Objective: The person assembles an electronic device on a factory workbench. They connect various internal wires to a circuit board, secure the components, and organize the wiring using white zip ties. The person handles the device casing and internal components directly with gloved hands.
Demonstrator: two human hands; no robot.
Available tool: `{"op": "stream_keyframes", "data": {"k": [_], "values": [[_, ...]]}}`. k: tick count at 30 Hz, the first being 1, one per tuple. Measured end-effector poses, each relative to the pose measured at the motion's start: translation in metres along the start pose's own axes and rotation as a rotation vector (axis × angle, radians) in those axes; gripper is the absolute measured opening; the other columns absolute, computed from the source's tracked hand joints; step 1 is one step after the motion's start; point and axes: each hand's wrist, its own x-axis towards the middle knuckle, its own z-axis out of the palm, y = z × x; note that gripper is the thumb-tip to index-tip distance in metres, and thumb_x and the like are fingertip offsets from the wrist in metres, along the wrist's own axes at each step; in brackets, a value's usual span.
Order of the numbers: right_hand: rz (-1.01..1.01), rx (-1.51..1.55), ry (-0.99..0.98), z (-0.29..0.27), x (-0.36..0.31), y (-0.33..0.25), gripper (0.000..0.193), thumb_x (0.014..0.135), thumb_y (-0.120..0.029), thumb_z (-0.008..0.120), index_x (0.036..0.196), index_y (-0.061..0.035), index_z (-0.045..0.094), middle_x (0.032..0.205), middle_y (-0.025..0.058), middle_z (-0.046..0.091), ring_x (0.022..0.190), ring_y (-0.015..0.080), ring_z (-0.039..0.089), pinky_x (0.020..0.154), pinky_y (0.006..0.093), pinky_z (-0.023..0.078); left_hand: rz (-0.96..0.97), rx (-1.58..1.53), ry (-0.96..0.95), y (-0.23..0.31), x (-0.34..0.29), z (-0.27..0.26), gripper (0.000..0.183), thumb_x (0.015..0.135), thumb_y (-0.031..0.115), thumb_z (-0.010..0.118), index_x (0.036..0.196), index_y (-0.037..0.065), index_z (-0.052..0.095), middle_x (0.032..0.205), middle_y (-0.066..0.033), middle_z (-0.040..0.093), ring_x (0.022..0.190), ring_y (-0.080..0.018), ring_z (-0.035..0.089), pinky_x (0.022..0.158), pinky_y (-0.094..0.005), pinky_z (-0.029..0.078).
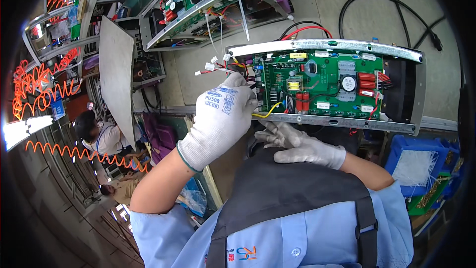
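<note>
At the far left hang coiled bright-orange hoses (47, 89), then a pale, flat upright panel (116, 74). Next come loose white plastic connectors (210, 66) on thin wires, just beyond the white-gloved left hand (220, 111). Its fingers are drawn together at the left end of a long silver metal chassis (342, 120); what they grip is hidden. This chassis lies on the grey-beige worktop (322, 15), its green circuit board (327, 72) facing up. Below its near rail, the white-gloved right hand (307, 146) is loosely spread. Farther right sits a blue plastic bin (396, 151).
</note>
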Motion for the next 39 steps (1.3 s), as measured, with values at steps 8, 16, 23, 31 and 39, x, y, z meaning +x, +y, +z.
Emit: {"op": "stream_keyframes", "data": {"k": [8,16,23,31,39], "values": [[0.023,0.036,0.000,-0.001,0.000,-0.006,0.096,0.088,-0.030,0.067,0.153,-0.0057,0.000,0.159,0.0156,0.008,0.145,0.0293,0.020,0.114,0.0409,0.026,-0.071,0.017,-0.003,0.008,0.005,-0.002,0.009,0.079,0.011,0.065,0.083,0.004,0.068,0.096,-0.0108,0.063,0.085,-0.0294,0.065,0.073,-0.0362,0.051],[-0.036,0.070,-0.048,-0.004,0.001,-0.002,0.104,0.082,-0.025,0.073,0.153,-0.0049,-0.001,0.159,0.0153,0.007,0.146,0.0281,0.018,0.115,0.0402,0.021,0.038,0.094,0.030,0.011,0.003,0.004,0.008,0.080,0.012,0.063,0.084,0.007,0.067,0.095,-0.0083,0.064,0.083,-0.0286,0.065,0.069,-0.0377,0.052],[-0.082,0.139,0.021,0.005,0.000,-0.005,0.093,0.088,-0.025,0.067,0.152,-0.0031,0.004,0.158,0.0158,0.013,0.145,0.0278,0.020,0.116,0.0383,0.021,0.099,0.128,-0.026,0.008,0.007,-0.001,0.007,0.081,0.011,0.061,0.082,0.005,0.065,0.093,-0.0092,0.063,0.081,-0.0291,0.065,0.069,-0.0391,0.052],[-0.099,-0.557,0.412,0.059,-0.030,-0.102,0.021,0.094,-0.013,0.060,0.107,0.0009,0.066,0.094,0.0077,0.069,0.083,0.0138,0.064,0.073,0.0295,0.050,-0.392,-0.906,0.625,-0.017,-0.027,0.009,0.012,0.082,0.006,0.071,0.091,-0.001,0.068,0.075,0.0000,0.058,0.057,-0.0025,0.045,0.052,-0.0193,0.036],[-0.533,-1.155,0.633,0.065,0.046,-0.122,0.026,0.082,-0.016,0.070,0.101,-0.0005,0.063,0.089,0.0154,0.065,0.077,0.0244,0.066,0.067,0.0336,0.052,0.258,-0.305,1.015,-0.006,-0.005,0.015,0.033,0.074,0.002,0.074,0.106,0.003,0.068,0.087,-0.0123,0.067,0.069,-0.0250,0.064,0.066,-0.0329,0.051]]}}
